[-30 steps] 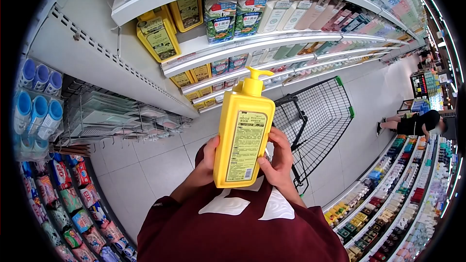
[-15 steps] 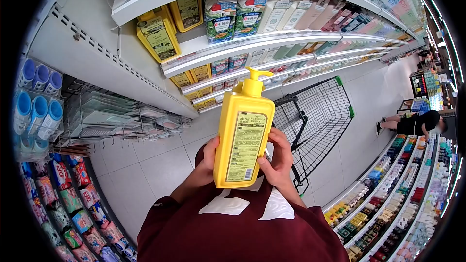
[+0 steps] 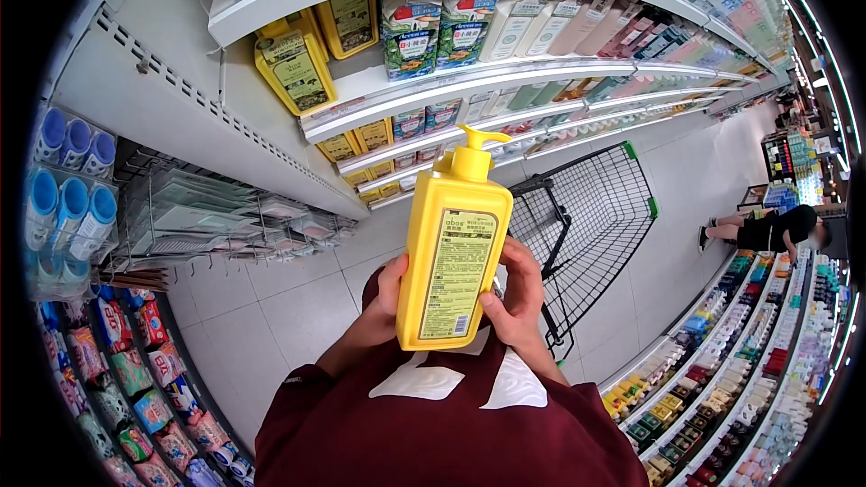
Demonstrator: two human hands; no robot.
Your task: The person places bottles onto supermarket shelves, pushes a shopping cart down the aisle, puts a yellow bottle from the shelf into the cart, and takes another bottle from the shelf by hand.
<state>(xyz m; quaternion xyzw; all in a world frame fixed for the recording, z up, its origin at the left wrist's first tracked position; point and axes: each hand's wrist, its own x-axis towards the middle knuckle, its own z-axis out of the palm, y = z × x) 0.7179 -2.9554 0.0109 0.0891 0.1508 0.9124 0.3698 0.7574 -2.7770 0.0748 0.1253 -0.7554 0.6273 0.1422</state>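
A yellow pump bottle (image 3: 456, 261) stands nearly upright in front of my chest, its printed back label facing me. My left hand (image 3: 386, 293) grips its left side, the thumb along the edge. On the right side my right hand (image 3: 518, 293) holds the same bottle, thumb near the label and fingers curled behind. The fingers behind the bottle are partly hidden. Similar yellow bottles (image 3: 296, 72) sit at the left end of the shelf (image 3: 397, 90) ahead.
An upright-handled wire shopping cart (image 3: 600, 225) is just right of the bottle. Hanging racks (image 3: 207, 212) and packaged goods (image 3: 131, 370) line the left. At the right, a person in black (image 3: 776, 230) bends by stocked shelves (image 3: 722, 379).
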